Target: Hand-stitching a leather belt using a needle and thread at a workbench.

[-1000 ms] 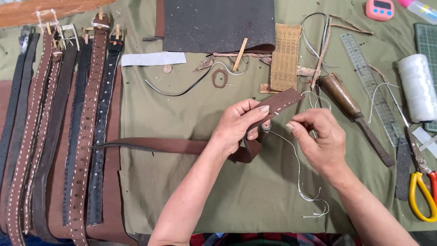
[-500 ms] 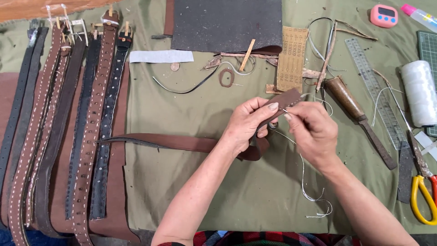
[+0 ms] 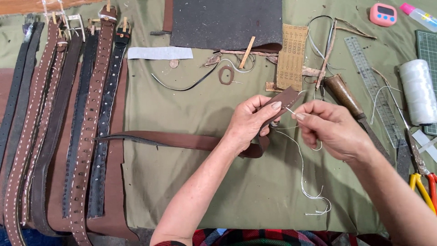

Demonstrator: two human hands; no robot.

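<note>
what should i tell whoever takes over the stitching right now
Left hand grips the brown leather strap near its end, held up off the green cloth.
Right hand pinches a needle at the strap end; white thread trails down to the cloth.
Finished belts lie to the left, thread spool to the right.
The strap shows no stitches; its sewing is left.

Worked over an olive-green cloth [image 3: 191,182] covering the whole bench, creased w/ soft folds. Bare wood strip [image 3: 27,5] seen at far left edge. Dark grey felt-like mat [image 3: 225,23] laid far centre. Lit evenly from above, faint shadows only. No walls/windows in view.
</note>
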